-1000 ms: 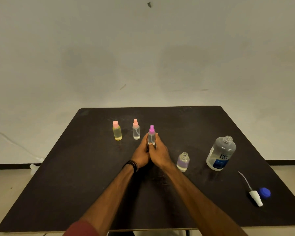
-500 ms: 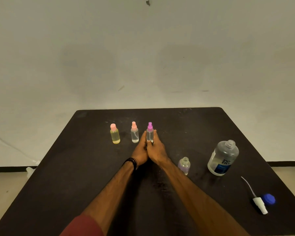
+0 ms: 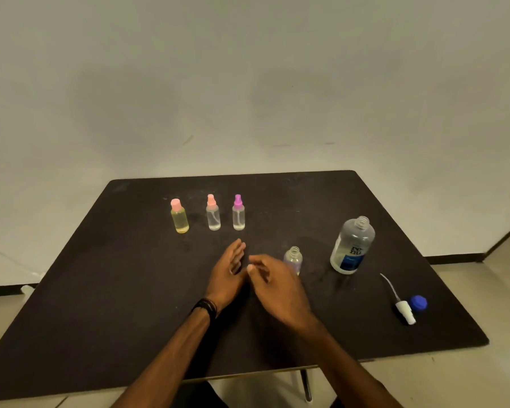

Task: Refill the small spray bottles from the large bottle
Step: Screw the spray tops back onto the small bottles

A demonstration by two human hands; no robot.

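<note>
Three capped small bottles stand in a row at the back of the black table [image 3: 100,304]: a yellow one with a pink cap [image 3: 179,217], a clear one with a pink sprayer [image 3: 213,213] and a clear one with a purple sprayer [image 3: 238,213]. My left hand [image 3: 228,269] and my right hand [image 3: 277,285] hover empty just in front of the purple-topped bottle, fingers relaxed. An uncapped small bottle [image 3: 293,259] stands right beside my right hand. The large clear bottle with a blue label [image 3: 352,245] stands open further right.
A white spray head with its tube [image 3: 402,307] and a blue cap [image 3: 418,303] lie near the table's right edge. A pale wall rises behind the table, and a table leg [image 3: 306,385] shows under the front edge.
Both hands have let go of the purple-topped bottle, which now stands in the row, and have drawn back toward me. My right hand has shifted right, toward the uncapped small bottle.
</note>
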